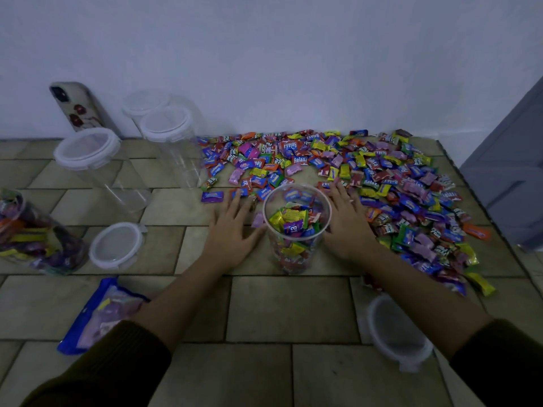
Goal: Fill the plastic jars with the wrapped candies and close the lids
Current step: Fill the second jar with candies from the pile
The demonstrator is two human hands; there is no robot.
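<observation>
A clear plastic jar [296, 230] stands open in the middle of the floor, partly filled with wrapped candies. My left hand [232, 230] lies flat on the floor just left of it, fingers spread, with a pink candy [258, 220] by its thumb. Just right of the jar, my right hand [348, 224] lies flat, fingers reaching the edge of the candy pile [396, 183]. The pile spreads from behind the jar to the far right. Neither hand holds anything.
Three empty lidded jars [88, 148] stand at the back left beside a phone [79, 105] leaning on the wall. A filled jar [32, 233] lies at far left. Loose lids lie at left [116, 245] and near right [396, 330]. A blue candy bag [97, 315] lies near left.
</observation>
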